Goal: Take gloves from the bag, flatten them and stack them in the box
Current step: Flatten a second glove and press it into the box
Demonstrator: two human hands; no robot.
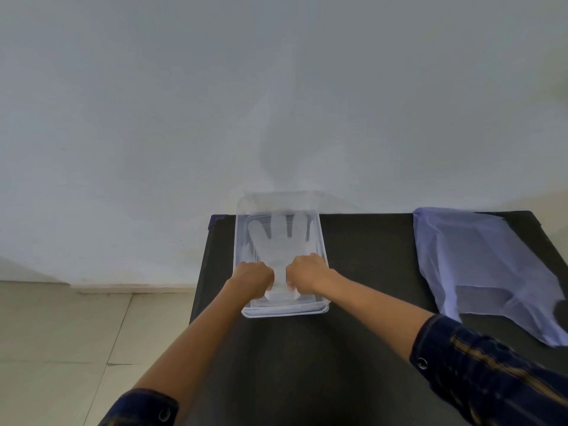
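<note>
From my head cam: both my hands were down in the clear box (pixel 319 241) on the black bench (pixel 353 241). My left hand (pixel 253 278) and right hand (pixel 305 272) had their fingers curled shut, pinching the cuff end of a see-through glove (pixel 276 238). It lay flat inside the box with its finger parts pointing away from me. The pale purple bag (pixel 479 265) sat well off to the right on the bench.
</note>
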